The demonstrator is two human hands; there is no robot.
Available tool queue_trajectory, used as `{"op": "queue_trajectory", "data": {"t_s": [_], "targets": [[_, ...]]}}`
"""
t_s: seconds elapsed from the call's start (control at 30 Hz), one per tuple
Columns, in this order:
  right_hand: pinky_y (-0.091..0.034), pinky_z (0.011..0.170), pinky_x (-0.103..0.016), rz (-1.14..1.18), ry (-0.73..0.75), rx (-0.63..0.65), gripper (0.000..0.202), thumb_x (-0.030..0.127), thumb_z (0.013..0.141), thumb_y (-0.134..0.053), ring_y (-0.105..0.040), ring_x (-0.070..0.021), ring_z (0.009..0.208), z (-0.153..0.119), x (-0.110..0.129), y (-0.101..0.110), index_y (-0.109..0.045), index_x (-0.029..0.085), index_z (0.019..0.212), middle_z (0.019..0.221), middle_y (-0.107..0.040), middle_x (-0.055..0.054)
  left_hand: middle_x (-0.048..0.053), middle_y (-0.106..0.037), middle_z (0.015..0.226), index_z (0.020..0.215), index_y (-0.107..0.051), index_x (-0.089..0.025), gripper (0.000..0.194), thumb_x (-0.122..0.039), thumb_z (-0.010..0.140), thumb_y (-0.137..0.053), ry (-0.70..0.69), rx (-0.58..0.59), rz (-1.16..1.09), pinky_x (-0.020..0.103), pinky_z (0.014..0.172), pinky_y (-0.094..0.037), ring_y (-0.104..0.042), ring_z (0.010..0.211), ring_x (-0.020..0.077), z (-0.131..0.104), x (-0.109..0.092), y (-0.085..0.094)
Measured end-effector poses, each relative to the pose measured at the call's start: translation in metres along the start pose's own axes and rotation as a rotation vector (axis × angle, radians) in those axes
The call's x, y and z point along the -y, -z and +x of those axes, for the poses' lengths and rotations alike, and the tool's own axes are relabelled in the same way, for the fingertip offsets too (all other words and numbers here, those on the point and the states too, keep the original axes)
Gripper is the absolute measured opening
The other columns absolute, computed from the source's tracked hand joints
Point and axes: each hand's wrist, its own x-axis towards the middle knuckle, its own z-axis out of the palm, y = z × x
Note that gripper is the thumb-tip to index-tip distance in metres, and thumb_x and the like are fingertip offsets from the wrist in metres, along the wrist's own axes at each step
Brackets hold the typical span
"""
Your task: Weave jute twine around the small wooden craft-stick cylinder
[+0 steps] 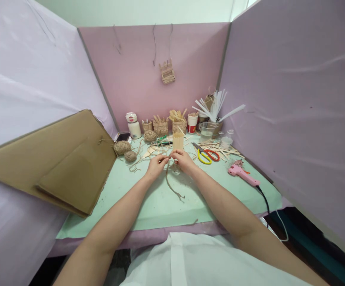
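Note:
My left hand (157, 164) and my right hand (182, 159) meet over the middle of the table, both with fingers pinched on a brown twine cord (169, 180). The cord's loose end hangs down between my wrists and lies on the green tabletop, frayed at its tip. Just beyond my fingers stands a small pale panel of wooden sticks (178, 140). Loose strands of thin twine (160, 149) are tangled behind my left hand. Yellow-and-red-handled scissors (205, 154) lie to the right of my right hand, partly crossing each other.
Balls of twine (122, 147) lie at left beside a large cardboard sheet (71, 159). A pink glue gun (243, 175) with a black cable rests at right. Along the back stand a white jar (133, 126), stick-filled baskets (160, 128) and a water cup (207, 133).

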Motion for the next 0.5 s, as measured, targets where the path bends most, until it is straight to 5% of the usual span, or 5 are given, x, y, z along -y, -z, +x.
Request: {"op": "queue_trajectory", "data": {"t_s": [0.3, 0.5], "targets": [[-0.028, 0.047, -0.021, 0.392, -0.220, -0.023, 0.012, 0.021, 0.053, -0.059, -0.038, -0.0078, 0.052, 0.0030, 0.0011, -0.0051, -0.047, 0.018, 0.056, 0.052, -0.042, 0.006, 0.006, -0.068, 0.083, 0.084, -0.069, -0.015, 0.024, -0.033, 0.075, -0.057, -0.018, 0.055, -0.058, 0.028, 0.072, -0.044, -0.058, 0.076, 0.0169, 0.0013, -0.0050, -0.0003], [-0.027, 0.046, -0.021, 0.343, -0.216, 0.020, 0.011, 0.023, 0.056, -0.058, -0.038, -0.0080, 0.051, -0.0008, 0.0067, -0.0039, -0.048, 0.019, 0.058, 0.053, -0.045, 0.005, 0.007, -0.068, 0.083, 0.085, -0.070, -0.014, 0.024, -0.032, 0.074, -0.058, -0.007, 0.025, -0.063, 0.029, 0.072, -0.044, -0.059, 0.077, 0.0176, 0.0004, -0.0067, -0.0007]]}}
